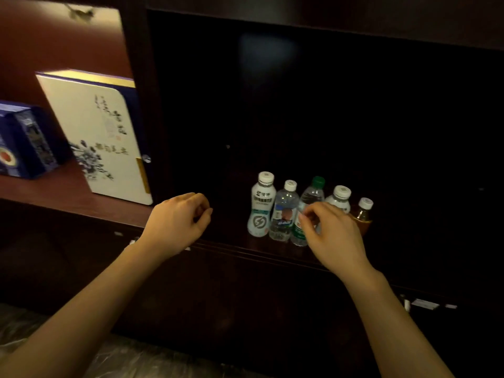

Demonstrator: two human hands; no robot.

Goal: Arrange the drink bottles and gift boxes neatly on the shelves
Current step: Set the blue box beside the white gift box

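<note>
Several drink bottles stand in a row on a dark shelf (234,245): a white bottle (261,205), a clear water bottle (284,212), a green-capped bottle (311,195), a white-capped bottle (340,199) and an amber tea bottle (363,214). My right hand (331,236) hovers in front of the green-capped bottle, fingers curled, holding nothing. My left hand (178,222) is loosely curled and empty, left of the bottles at the shelf's front edge. A cream gift box (98,137) with ink painting leans upright in the lit left compartment, next to a blue gift box (24,143).
A dark vertical divider (148,110) separates the lit left compartment from the dark one with the bottles. The dark compartment reaches far back and to the right. Below the shelves lies crinkled plastic sheeting (131,356) on the floor.
</note>
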